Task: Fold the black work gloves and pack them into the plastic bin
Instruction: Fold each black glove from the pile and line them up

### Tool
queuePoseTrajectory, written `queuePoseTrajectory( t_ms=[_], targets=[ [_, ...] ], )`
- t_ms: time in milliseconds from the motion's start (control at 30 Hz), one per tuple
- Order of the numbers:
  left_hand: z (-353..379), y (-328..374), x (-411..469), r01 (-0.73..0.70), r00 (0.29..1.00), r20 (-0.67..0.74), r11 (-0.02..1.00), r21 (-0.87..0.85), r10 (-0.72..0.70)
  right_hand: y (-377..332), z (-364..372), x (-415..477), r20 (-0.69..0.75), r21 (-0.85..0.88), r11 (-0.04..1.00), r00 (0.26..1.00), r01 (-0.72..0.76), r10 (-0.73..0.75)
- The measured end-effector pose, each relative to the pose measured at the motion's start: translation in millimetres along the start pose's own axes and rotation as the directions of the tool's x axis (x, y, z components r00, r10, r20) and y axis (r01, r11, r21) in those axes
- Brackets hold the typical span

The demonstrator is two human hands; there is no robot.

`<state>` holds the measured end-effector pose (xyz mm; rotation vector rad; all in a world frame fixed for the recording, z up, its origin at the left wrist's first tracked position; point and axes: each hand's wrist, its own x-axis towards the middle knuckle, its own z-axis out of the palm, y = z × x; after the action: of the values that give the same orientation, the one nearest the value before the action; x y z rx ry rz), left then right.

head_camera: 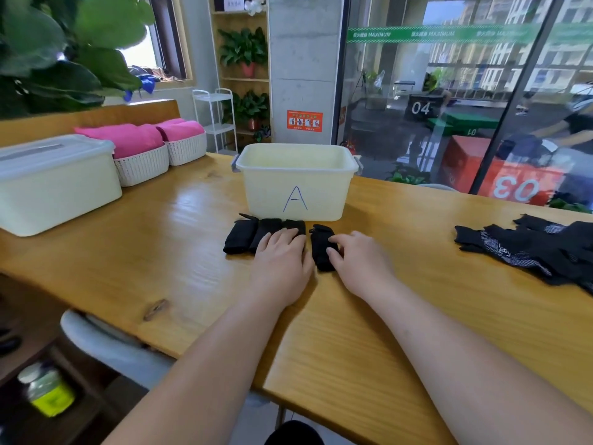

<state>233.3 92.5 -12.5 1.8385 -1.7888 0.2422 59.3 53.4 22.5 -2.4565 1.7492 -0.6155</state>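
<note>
Head view. Both forearms extended over wooden table (pixel 401 332). Left hand (pixel 282 261) laid flat, fingers spread, pressing right end of folded glove row (pixel 253 234); nothing gripped. Right hand (pixel 359 261) loosely curled, fingertips pinching edge of single folded glove (pixel 322 248) lying between the two hands.

Step judged: folding near done, bundles being aligned before packing. Plastic bin (pixel 296 184), marked "A", just beyond the fingertips, no gloves seen inside. Unfolded glove pile (pixel 532 248) well out to right of right hand.

Next move calls for gathering folded bundles, lifting over near rim.
</note>
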Motion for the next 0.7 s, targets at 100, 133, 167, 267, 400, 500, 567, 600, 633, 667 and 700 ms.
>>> queuePoseTrajectory(
  t_ms=[100, 133, 167, 267, 400, 500, 567, 600, 633, 667, 700],
  targets=[
    [4, -2, 0, 0.002, 1.000, -0.023, 1.000, -0.027, -0.002, -5, 5, 10, -0.004, -0.035, 0.999, 1.000, -0.019, 0.019],
    [5, -2, 1, -0.002, 0.999, -0.034, 1.000, -0.030, 0.000, -6, 6, 12, -0.007, -0.046, 0.999, 1.000, -0.022, 0.022],
    [6, -2, 1, -0.006, 0.999, -0.046, 1.000, -0.031, 0.005, -7, 8, 15, -0.009, -0.053, 0.998, 1.000, -0.025, 0.025],
    [9, -3, 2, -0.019, 0.998, -0.063, 1.000, -0.025, 0.017, -12, 10, 22, -0.006, -0.068, 0.997, 1.000, -0.025, 0.025],
    [10, -5, 4, -0.021, 0.997, -0.071, 1.000, -0.017, 0.019, -18, 14, 28, -0.007, -0.063, 0.998, 1.000, -0.016, 0.015],
    [8, -4, 4, -0.015, 0.999, -0.037, 1.000, -0.009, 0.015, -19, 14, 30, 0.002, -0.061, 0.998, 1.000, -0.018, 0.018],
    [6, -3, 4, -0.016, 1.000, -0.020, 1.000, -0.003, 0.016, -18, 11, 28, 0.011, -0.060, 0.998, 1.000, -0.020, 0.020],
    [6, -4, 4, -0.020, 1.000, -0.016, 1.000, -0.002, 0.020, -18, 8, 27, 0.014, -0.060, 0.998, 1.000, -0.024, 0.025],
    [6, -4, 4, -0.026, 1.000, -0.016, 1.000, -0.002, 0.026, -17, 6, 25, 0.016, -0.060, 0.998, 0.999, -0.028, 0.029],
    [6, -4, 4, -0.035, 0.999, -0.020, 0.999, 0.000, 0.035, -15, 3, 22, 0.018, -0.063, 0.998, 0.999, -0.029, 0.030],
    [6, -4, 3, -0.043, 0.999, -0.024, 0.999, 0.004, 0.043, -13, 1, 19, 0.020, -0.065, 0.997, 0.999, -0.028, 0.029]
  ],
)
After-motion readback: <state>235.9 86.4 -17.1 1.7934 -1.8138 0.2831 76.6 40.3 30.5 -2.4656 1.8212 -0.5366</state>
